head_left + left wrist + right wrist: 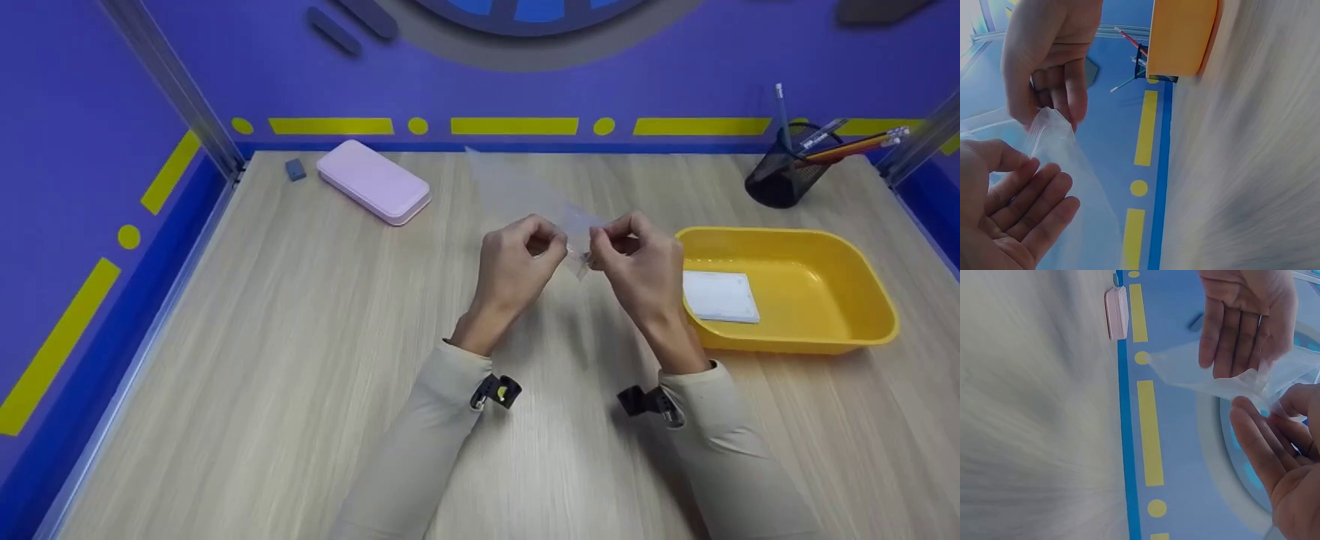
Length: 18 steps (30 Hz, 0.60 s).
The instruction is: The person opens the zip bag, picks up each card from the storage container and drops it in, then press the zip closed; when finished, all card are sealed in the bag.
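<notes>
Above the middle of the wooden table, both hands hold a clear plastic bag (517, 191) by its near edge. My left hand (550, 246) pinches that edge with curled fingers, and my right hand (601, 241) pinches it just beside, a small gap between the two. The bag stretches away toward the back wall, see-through and limp. The left wrist view has the bag (1067, 169) running between my left hand (1016, 208) below and my right hand (1053, 84) above. The right wrist view shows the bag (1202, 374) between my right hand (1275, 439) and my left hand (1235, 337).
A yellow tray (862, 300) stands at the right with a white pad (720, 296) inside. At the back left lie a pink case (373, 181) and a small grey eraser (295, 169). A black mesh pen holder (780, 176) with pencils stands at the back right.
</notes>
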{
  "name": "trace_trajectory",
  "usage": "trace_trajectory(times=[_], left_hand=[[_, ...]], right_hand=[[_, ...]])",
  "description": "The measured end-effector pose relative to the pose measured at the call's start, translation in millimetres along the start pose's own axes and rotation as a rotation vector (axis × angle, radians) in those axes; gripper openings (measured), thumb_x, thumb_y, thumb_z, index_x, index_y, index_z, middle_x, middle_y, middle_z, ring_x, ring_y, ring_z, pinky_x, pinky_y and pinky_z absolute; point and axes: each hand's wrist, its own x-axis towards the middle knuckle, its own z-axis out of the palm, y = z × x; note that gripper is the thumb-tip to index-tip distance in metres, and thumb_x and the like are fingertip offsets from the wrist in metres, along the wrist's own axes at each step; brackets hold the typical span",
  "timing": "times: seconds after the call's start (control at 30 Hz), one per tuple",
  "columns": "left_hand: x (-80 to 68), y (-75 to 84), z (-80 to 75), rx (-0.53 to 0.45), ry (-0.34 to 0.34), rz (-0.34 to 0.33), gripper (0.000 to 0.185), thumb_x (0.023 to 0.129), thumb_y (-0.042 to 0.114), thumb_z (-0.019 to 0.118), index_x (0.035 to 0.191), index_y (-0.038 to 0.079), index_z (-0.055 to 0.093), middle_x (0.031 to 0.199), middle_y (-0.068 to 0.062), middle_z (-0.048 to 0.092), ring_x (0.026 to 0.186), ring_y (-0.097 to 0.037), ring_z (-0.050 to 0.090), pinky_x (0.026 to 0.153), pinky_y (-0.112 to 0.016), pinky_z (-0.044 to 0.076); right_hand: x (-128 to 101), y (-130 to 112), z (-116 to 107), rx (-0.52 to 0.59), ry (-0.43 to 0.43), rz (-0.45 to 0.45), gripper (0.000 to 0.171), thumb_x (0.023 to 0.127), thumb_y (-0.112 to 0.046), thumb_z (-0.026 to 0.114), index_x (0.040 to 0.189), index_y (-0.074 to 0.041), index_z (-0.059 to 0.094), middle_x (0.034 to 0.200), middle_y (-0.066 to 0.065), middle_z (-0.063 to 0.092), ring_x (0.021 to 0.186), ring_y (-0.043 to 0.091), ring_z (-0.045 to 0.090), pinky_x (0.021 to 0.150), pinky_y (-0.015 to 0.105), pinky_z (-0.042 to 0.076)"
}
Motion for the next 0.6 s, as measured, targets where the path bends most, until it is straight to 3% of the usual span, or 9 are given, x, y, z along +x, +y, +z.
trace_trajectory(times=[0.17,0.3,0.47,0.6], left_hand=[[0.9,-0.5,-2.9,0.033,0.007,-0.022,0.006,0.091,0.001,0.072,0.085,0.003,0.074,0.080,-0.005,0.075,0.073,-0.015,0.071,0.071,-0.023,0.056],[0.6,-0.4,-6.3,0.036,0.005,-0.053,0.004,0.090,0.002,0.072,0.087,0.004,0.073,0.082,-0.006,0.074,0.074,-0.015,0.070,0.072,-0.025,0.055],[0.1,0.1,-11.5,0.053,0.021,-0.084,0.003,0.090,0.003,0.071,0.087,0.004,0.072,0.082,-0.006,0.072,0.075,-0.015,0.066,0.071,-0.026,0.054],[-0.5,0.3,-12.3,0.065,0.045,-0.076,0.004,0.091,0.005,0.071,0.088,0.004,0.072,0.082,-0.006,0.072,0.075,-0.016,0.066,0.071,-0.027,0.054]], right_hand=[[1.5,2.1,-4.2,-0.121,0.060,-0.041,0.009,0.093,0.004,0.070,0.085,0.006,0.065,0.079,0.013,0.073,0.063,0.005,0.068,0.057,0.015,0.055],[1.6,4.2,-7.6,-0.230,0.113,-0.070,0.009,0.090,0.003,0.069,0.084,0.005,0.062,0.078,0.014,0.071,0.062,0.015,0.065,0.059,0.009,0.048],[3.3,4.8,-10.9,-0.336,0.165,-0.070,0.010,0.088,0.001,0.069,0.084,0.004,0.060,0.076,0.017,0.063,0.066,0.024,0.056,0.063,0.013,0.040],[4.1,4.3,-11.7,-0.349,0.154,-0.089,0.010,0.091,-0.001,0.069,0.088,0.005,0.062,0.080,0.018,0.065,0.069,0.027,0.061,0.066,0.013,0.041]])
